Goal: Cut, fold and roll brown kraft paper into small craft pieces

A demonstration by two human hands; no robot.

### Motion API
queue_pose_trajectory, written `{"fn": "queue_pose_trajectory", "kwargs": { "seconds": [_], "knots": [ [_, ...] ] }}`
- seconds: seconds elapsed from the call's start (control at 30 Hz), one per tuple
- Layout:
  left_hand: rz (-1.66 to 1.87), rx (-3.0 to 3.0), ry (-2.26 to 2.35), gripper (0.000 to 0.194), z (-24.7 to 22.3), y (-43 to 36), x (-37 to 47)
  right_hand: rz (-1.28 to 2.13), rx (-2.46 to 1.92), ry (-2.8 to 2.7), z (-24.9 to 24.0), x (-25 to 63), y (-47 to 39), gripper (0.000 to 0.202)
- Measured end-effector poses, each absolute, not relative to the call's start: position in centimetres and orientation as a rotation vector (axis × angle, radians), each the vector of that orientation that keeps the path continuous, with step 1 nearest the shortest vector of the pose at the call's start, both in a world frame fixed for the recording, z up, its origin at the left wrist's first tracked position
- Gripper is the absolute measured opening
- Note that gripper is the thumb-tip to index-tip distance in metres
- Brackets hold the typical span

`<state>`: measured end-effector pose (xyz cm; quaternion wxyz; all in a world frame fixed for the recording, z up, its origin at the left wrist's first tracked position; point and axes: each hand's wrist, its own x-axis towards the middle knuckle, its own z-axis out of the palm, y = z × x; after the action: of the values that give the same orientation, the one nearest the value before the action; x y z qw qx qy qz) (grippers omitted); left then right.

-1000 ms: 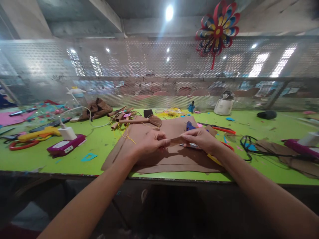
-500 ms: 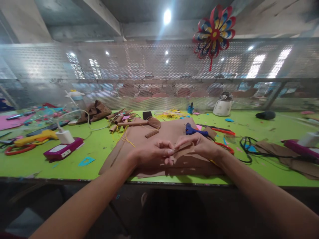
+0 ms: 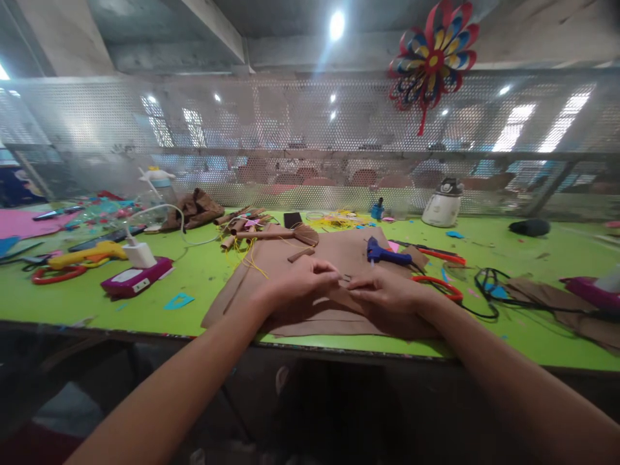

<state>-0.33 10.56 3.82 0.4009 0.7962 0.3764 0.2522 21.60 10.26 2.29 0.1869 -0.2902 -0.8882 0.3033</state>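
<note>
My left hand (image 3: pixel 310 279) is over the brown paper sheets (image 3: pixel 334 245), its thumb and fingers pinched together; what they hold, if anything, is hidden. Facing it closely, my right hand (image 3: pixel 382 287) is closed with fingertips pressed together. A small piece of brown paper (image 3: pixel 347 278) shows as a thin dark edge at the right fingertips, mostly hidden. Beyond the hands lies a flat ridged brown strip (image 3: pixel 301 255), near a rolled paper stick with a fan-shaped end (image 3: pixel 306 235). A blue glue gun (image 3: pixel 387 253) rests just past my right hand.
Brown paper tubes (image 3: pixel 237 226) with yellow string lie at the back left. Left are a purple power strip (image 3: pixel 138 279) and a yellow glue gun (image 3: pixel 87 255). Orange-handled scissors (image 3: pixel 443 287) and black cable (image 3: pixel 487 300) lie right; a white bottle (image 3: pixel 442 205) stands behind.
Both hands have turned palms more downward, and the folded brown paper piece between them is now mostly hidden. The fingertips are slightly apart. The whole view has shifted a little.
</note>
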Motion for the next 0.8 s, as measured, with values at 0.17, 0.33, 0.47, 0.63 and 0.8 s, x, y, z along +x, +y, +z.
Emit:
{"fn": "queue_pose_trajectory", "kwargs": {
  "seconds": [0.17, 0.33, 0.47, 0.63, 0.8],
  "knots": [
    [0.491, 2.286, 0.938, 0.019, 2.5, 11.1, -0.2, 0.657, -0.932, -2.543, 1.7, 21.1, 10.3, 0.025],
    [0.432, 2.457, 0.980, 0.018, 2.1, 11.4, -0.4, 0.467, -0.929, -2.579, 1.4, 20.7, 10.3, 0.022],
    [0.398, 2.560, 1.018, 0.018, 2.3, 11.2, -0.4, 0.382, -0.853, -2.574, 0.9, 20.6, 10.4, 0.020],
    [0.387, 2.642, 0.974, 0.016, 2.4, 10.8, -0.1, 0.267, -0.799, -2.585, 0.5, 20.6, 10.4, 0.019],
    [0.442, 2.769, 0.954, 0.015, 1.8, 11.0, 0.3, 0.102, -0.783, -2.641, 0.2, 20.5, 10.4, 0.020]
  ]
}}
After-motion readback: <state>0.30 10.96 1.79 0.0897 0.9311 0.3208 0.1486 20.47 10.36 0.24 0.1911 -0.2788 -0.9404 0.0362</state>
